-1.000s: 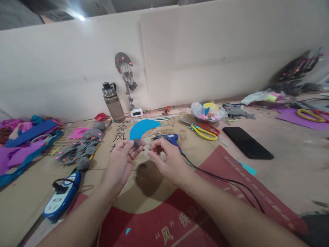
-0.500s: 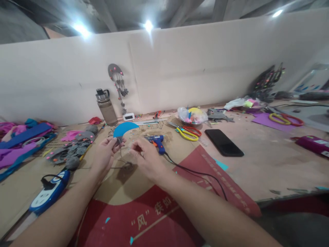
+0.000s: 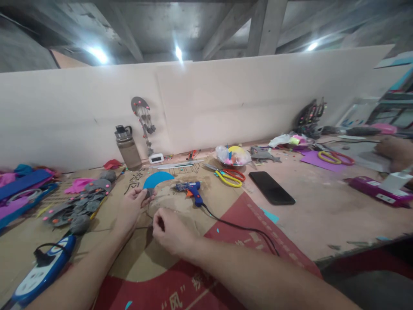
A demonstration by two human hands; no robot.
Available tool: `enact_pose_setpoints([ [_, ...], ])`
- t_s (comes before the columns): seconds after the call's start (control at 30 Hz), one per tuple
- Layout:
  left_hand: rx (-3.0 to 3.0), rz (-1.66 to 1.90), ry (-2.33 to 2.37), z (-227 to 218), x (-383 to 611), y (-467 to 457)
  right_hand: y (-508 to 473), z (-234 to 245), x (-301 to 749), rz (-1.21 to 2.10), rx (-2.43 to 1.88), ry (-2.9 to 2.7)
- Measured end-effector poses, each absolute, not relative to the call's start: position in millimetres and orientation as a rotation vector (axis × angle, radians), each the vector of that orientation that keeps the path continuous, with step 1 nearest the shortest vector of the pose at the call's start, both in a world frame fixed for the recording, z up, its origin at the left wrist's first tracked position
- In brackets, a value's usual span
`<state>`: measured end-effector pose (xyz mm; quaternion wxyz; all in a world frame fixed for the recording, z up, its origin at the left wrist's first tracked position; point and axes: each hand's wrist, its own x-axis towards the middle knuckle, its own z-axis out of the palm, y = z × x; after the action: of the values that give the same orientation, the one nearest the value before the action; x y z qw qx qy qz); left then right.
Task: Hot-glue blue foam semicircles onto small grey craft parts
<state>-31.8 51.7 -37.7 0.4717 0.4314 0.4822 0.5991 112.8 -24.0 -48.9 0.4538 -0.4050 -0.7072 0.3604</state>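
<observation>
My left hand point(image 3: 131, 207) is closed, pinching a small grey felt piece point(image 3: 148, 193) just in front of a blue crescent of felt point(image 3: 157, 178). My right hand point(image 3: 171, 232) is curled shut lower down, nearer to me, and a thin dark thread seems to run from it toward the left hand; what it grips is too small to name. A blue hot glue gun point(image 3: 190, 189) lies on the cardboard just beyond both hands, its black cord point(image 3: 238, 226) trailing to the right.
A heap of grey felt shapes point(image 3: 75, 206) and a blue power strip point(image 3: 43, 269) lie to the left. Yellow and red scissors point(image 3: 229, 177), a black phone point(image 3: 271, 188) and a bowl of scraps point(image 3: 232, 155) are to the right. Another person's hand point(image 3: 395, 150) shows at far right.
The camera has tilted up and turned right. My right hand has drawn back toward me, away from the left hand, which still pinches the grey piece.
</observation>
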Motion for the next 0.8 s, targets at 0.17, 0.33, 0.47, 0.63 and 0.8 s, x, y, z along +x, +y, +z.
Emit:
enact_pose_setpoints([
  [0.17, 1.042, 1.452, 1.205, -37.3, -33.4, 50.7, -28.8, -66.1, 104.4, 0.969, -1.016, -1.755],
  [0.33, 1.011, 1.43, 1.203, -32.9, -34.4, 46.2, -31.8, -68.3, 107.7, 1.021, -0.98, -1.8],
  [0.47, 0.985, 1.432, 1.232, -30.7, -34.1, 44.5, -35.0, -64.3, 111.3, 1.064, -0.931, -1.851],
  [0.63, 1.015, 1.469, 1.2, -31.9, -33.7, 44.7, -37.1, -53.5, 114.6, 1.116, -0.916, -1.852],
  [0.8, 1.029, 1.46, 1.183, -34.8, -34.2, 45.7, -33.8, -53.2, 112.8, 1.166, -0.896, -1.819],
])
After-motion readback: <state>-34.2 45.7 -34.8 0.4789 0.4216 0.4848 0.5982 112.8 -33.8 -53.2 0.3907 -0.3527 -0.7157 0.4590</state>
